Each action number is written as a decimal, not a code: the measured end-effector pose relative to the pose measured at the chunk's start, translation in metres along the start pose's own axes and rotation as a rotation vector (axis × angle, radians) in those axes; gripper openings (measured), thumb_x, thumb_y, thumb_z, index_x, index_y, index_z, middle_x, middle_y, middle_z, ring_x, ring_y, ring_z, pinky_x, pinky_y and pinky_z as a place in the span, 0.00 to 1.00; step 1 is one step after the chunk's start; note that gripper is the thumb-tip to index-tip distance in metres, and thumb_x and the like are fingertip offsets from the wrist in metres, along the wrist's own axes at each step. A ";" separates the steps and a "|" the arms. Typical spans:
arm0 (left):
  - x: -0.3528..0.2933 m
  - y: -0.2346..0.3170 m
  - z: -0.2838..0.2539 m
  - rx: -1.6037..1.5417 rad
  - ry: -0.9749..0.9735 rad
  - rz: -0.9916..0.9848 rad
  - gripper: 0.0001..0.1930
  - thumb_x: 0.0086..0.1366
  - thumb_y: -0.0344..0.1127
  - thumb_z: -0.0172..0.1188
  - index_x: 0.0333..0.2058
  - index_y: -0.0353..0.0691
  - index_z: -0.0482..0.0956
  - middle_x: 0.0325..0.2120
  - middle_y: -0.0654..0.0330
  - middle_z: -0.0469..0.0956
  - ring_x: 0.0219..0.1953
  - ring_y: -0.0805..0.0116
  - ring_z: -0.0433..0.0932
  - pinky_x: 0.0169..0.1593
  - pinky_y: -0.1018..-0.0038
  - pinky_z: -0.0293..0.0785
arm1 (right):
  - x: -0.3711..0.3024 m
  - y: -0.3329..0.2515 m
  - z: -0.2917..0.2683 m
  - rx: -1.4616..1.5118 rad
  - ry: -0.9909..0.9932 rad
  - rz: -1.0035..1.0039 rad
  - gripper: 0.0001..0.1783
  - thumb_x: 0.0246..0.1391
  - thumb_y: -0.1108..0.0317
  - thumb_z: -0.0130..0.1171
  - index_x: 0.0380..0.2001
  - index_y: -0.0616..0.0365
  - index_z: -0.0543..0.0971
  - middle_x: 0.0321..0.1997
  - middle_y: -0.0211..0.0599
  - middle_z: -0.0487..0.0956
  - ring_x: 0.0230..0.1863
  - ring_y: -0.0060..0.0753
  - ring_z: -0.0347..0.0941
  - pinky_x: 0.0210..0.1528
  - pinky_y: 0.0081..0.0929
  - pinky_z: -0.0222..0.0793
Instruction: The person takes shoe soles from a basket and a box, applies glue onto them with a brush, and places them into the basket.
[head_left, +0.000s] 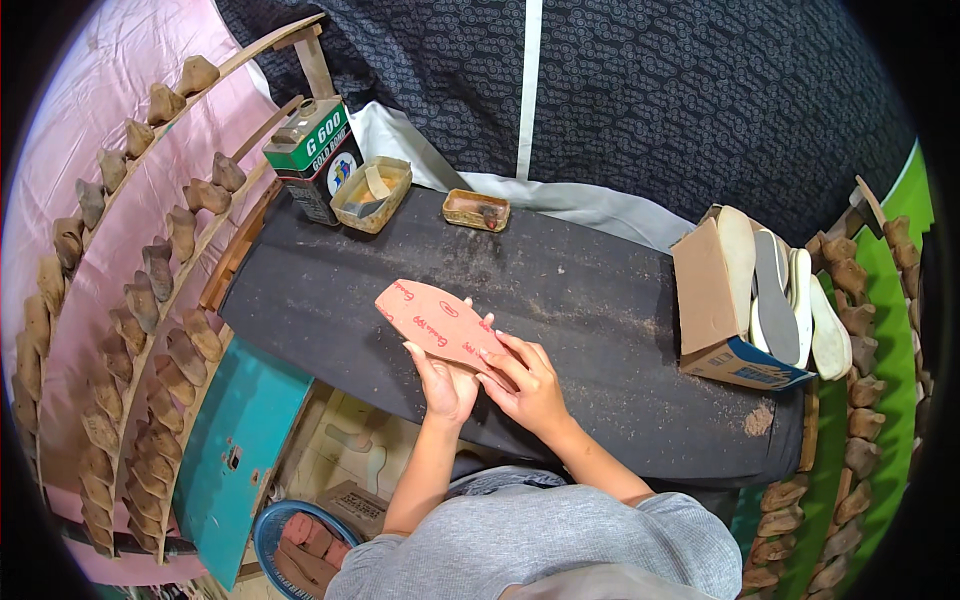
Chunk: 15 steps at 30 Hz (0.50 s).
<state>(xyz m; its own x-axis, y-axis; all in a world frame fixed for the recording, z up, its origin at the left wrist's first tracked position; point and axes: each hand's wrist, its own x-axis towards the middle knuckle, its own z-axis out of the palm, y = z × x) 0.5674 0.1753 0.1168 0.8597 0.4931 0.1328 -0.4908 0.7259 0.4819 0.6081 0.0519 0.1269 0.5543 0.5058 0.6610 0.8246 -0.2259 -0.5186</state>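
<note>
A pinkish-red shoe insole board [435, 318] with red printing on its face is held up over the near part of the dark table. My left hand [445, 388] supports it from below, thumb along the near edge and fingers mostly hidden underneath. On the narrower right end, my right hand [527, 382] grips the board, its fingers lying over the printed face and edge. Both hands are close together, and the board slants from upper left to lower right.
Along the table's [600, 290] back stand a rectangular glue can [320, 165], an open tub [397, 193] and a small tray [460, 219]. A cardboard box [700, 285] of soles sits right. Wooden shoe lasts [160, 270] line racks on both sides. Below left is a blue basket [265, 545].
</note>
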 end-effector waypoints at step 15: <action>0.072 0.056 -0.049 -0.206 0.048 -0.115 0.46 0.57 0.77 0.33 0.62 0.44 0.58 0.55 0.51 0.67 0.42 0.54 0.75 0.39 0.54 0.75 | 0.050 0.026 0.029 0.057 -0.027 0.022 0.06 0.44 0.68 0.65 0.29 0.53 0.82 0.48 0.39 0.77 0.48 0.46 0.72 0.51 0.37 0.69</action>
<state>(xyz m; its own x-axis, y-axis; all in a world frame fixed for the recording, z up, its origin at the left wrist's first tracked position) 0.5949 0.2752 0.1112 0.9062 0.4206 0.0437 -0.4131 0.8585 0.3037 0.6540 0.0949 0.1306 0.5684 0.5240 0.6343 0.8039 -0.1899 -0.5636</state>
